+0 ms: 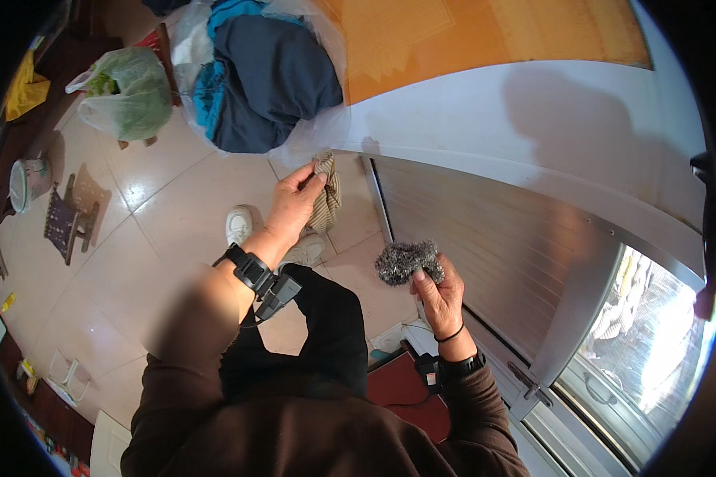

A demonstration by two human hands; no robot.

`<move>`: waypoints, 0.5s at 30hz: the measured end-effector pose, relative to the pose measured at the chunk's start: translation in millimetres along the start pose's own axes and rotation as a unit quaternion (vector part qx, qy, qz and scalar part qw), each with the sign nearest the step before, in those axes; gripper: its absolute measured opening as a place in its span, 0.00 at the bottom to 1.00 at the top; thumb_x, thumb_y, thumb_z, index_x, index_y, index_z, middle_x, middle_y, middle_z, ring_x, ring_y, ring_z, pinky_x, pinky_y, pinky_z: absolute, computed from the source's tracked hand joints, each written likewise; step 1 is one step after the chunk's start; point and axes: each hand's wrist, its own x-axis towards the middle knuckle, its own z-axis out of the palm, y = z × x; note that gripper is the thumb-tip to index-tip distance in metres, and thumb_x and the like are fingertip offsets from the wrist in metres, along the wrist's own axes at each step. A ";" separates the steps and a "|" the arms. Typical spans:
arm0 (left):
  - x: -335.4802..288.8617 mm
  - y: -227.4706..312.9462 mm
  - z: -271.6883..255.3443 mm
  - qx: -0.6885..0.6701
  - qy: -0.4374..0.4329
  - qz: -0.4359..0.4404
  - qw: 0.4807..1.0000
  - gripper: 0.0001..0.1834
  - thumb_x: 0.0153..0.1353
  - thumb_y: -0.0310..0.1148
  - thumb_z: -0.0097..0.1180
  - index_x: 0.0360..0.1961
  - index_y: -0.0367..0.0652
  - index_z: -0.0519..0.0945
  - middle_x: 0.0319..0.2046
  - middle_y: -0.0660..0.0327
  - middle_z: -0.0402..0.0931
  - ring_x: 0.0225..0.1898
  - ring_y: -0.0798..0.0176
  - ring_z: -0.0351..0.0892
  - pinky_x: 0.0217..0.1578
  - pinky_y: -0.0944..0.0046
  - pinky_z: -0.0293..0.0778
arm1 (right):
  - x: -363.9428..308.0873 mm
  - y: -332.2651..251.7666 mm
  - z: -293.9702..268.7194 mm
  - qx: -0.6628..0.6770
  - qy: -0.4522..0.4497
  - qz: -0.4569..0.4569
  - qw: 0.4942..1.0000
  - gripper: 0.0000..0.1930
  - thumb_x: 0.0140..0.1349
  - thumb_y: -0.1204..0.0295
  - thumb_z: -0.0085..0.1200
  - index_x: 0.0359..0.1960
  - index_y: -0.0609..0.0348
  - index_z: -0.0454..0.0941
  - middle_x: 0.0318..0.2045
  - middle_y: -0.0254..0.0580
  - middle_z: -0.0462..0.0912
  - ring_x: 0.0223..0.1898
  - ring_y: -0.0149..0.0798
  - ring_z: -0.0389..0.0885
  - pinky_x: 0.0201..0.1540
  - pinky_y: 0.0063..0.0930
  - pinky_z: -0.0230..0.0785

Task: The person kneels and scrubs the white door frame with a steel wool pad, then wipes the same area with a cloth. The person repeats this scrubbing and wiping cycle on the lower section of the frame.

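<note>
A striped tan cloth (325, 199) dangles from my left hand (293, 205), pinched between thumb and fingers at its upper end. It hangs over the tiled floor and partly covers one of my white shoes. My right hand (440, 296) grips a grey steel wool scrubber (406, 262) between thumb and fingers, held out in front of the metal door panel. The two hands are apart, and neither the cloth nor the scrubber touches the door.
On my right stands a metal-framed door (485, 246) with a latch (528, 381). Ahead lies a clear bag of dark and blue clothes (274, 79). A green-filled plastic bag (131, 99), a small stool (68, 219) and a bucket (30, 184) stand left. A dark red surface (410, 389) is beside my leg.
</note>
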 end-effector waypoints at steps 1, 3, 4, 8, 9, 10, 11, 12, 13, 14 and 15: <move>6.4 -3.0 3.1 -0.001 -0.012 0.013 1.000 0.18 0.65 0.29 0.52 0.55 0.36 0.74 0.42 0.66 0.78 0.39 0.76 0.73 0.42 0.74 0.71 | 9.1 5.7 0.8 -0.024 0.003 -0.012 1.000 0.10 0.62 0.67 0.56 0.34 0.63 0.74 0.27 0.37 0.72 0.25 0.31 0.71 0.29 0.24 0.66; 19.6 -7.0 10.3 0.006 -0.024 0.032 0.999 0.18 0.65 0.29 0.53 0.55 0.34 0.74 0.43 0.64 0.78 0.40 0.76 0.74 0.43 0.74 0.71 | 25.4 14.5 1.8 -0.042 0.020 -0.050 0.998 0.11 0.61 0.68 0.57 0.38 0.64 0.75 0.32 0.40 0.73 0.32 0.37 0.72 0.37 0.27 0.67; 25.2 -7.6 14.0 0.038 -0.031 0.061 0.997 0.18 0.63 0.28 0.55 0.54 0.33 0.74 0.43 0.63 0.78 0.41 0.75 0.74 0.43 0.73 0.71 | 33.7 17.5 1.5 -0.058 0.028 -0.090 0.994 0.11 0.60 0.68 0.57 0.39 0.64 0.76 0.33 0.41 0.74 0.34 0.38 0.73 0.39 0.27 0.67; 47.5 -0.1 32.8 0.084 -0.065 0.202 0.974 0.16 0.56 0.23 0.60 0.47 0.36 0.77 0.38 0.62 0.77 0.39 0.72 0.74 0.41 0.72 0.71 | 62.7 24.0 2.2 -0.095 0.081 -0.216 0.969 0.15 0.59 0.68 0.58 0.45 0.64 0.76 0.40 0.44 0.74 0.42 0.41 0.73 0.46 0.29 0.67; 52.7 3.9 36.8 0.119 -0.073 0.286 0.948 0.16 0.55 0.23 0.61 0.46 0.37 0.78 0.37 0.61 0.77 0.38 0.70 0.74 0.40 0.71 0.71 | 70.0 26.2 3.1 -0.107 0.097 -0.244 0.959 0.16 0.58 0.68 0.58 0.45 0.64 0.76 0.41 0.45 0.74 0.43 0.41 0.73 0.47 0.29 0.67; 57.5 8.1 40.0 0.160 -0.076 0.349 0.920 0.16 0.54 0.23 0.61 0.45 0.38 0.78 0.36 0.60 0.76 0.38 0.68 0.74 0.40 0.70 0.71 | 77.1 28.3 1.6 -0.127 0.089 -0.281 0.947 0.18 0.58 0.67 0.59 0.47 0.65 0.75 0.44 0.46 0.72 0.44 0.42 0.72 0.48 0.31 0.67; 62.7 11.6 44.0 0.195 -0.074 0.416 0.885 0.16 0.52 0.23 0.62 0.44 0.39 0.79 0.36 0.59 0.76 0.38 0.66 0.74 0.39 0.69 0.70 | 81.9 31.8 3.0 -0.122 0.102 -0.308 0.938 0.18 0.58 0.67 0.59 0.47 0.65 0.75 0.44 0.46 0.72 0.44 0.42 0.72 0.48 0.31 0.67; 69.9 14.9 47.5 0.219 -0.074 0.475 0.849 0.16 0.49 0.22 0.62 0.42 0.40 0.79 0.35 0.57 0.74 0.36 0.60 0.74 0.38 0.67 0.70 | 87.2 36.5 4.7 -0.119 0.114 -0.336 0.927 0.19 0.58 0.67 0.59 0.47 0.65 0.75 0.44 0.46 0.72 0.45 0.42 0.72 0.48 0.31 0.67; 76.5 16.9 51.8 0.216 -0.082 0.505 0.832 0.16 0.49 0.22 0.62 0.42 0.40 0.79 0.35 0.56 0.74 0.36 0.60 0.74 0.38 0.67 0.70 | 93.2 41.2 4.9 -0.111 0.122 -0.367 0.915 0.19 0.58 0.66 0.59 0.47 0.65 0.75 0.45 0.46 0.71 0.45 0.42 0.72 0.48 0.31 0.67; 82.7 17.8 54.6 0.215 -0.089 0.534 0.813 0.16 0.49 0.21 0.62 0.42 0.40 0.79 0.35 0.56 0.74 0.36 0.59 0.74 0.38 0.67 0.70 | 98.5 46.2 4.3 -0.122 0.132 -0.374 0.910 0.19 0.58 0.66 0.59 0.47 0.66 0.75 0.45 0.46 0.71 0.45 0.42 0.72 0.48 0.31 0.67; 89.0 17.8 57.1 0.213 -0.094 0.560 0.795 0.16 0.48 0.21 0.62 0.42 0.40 0.80 0.35 0.56 0.74 0.35 0.59 0.75 0.37 0.67 0.71 | 103.2 51.3 4.6 -0.128 0.140 -0.379 0.906 0.19 0.58 0.66 0.59 0.47 0.66 0.75 0.44 0.47 0.71 0.45 0.42 0.72 0.48 0.32 0.66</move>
